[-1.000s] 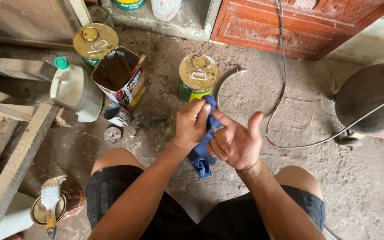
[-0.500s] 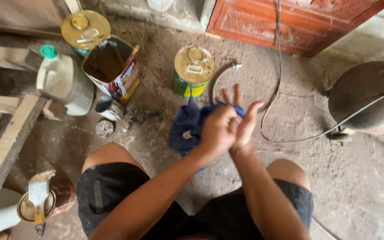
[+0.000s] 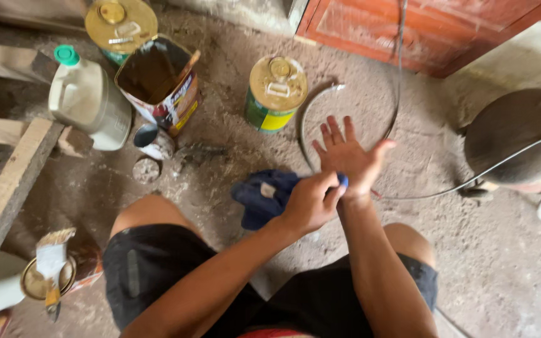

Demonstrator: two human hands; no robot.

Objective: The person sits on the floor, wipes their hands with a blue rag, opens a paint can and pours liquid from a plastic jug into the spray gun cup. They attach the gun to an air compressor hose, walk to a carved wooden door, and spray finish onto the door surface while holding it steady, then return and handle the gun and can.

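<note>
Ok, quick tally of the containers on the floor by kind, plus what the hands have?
Round tins with gold lids: 2
Open-topped cans: 1
White plastic jugs: 1
Tins with a brush on top: 1
Blue cloths, in the left hand wiping the right hand: 1
Total: 6

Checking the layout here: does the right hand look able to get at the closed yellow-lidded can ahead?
Probably yes: the right hand is open and empty, with bare floor up to the can.

The person wears black shorts (image 3: 158, 275) with a red hem edge below; both forearms are bare, sleeveless.
</note>
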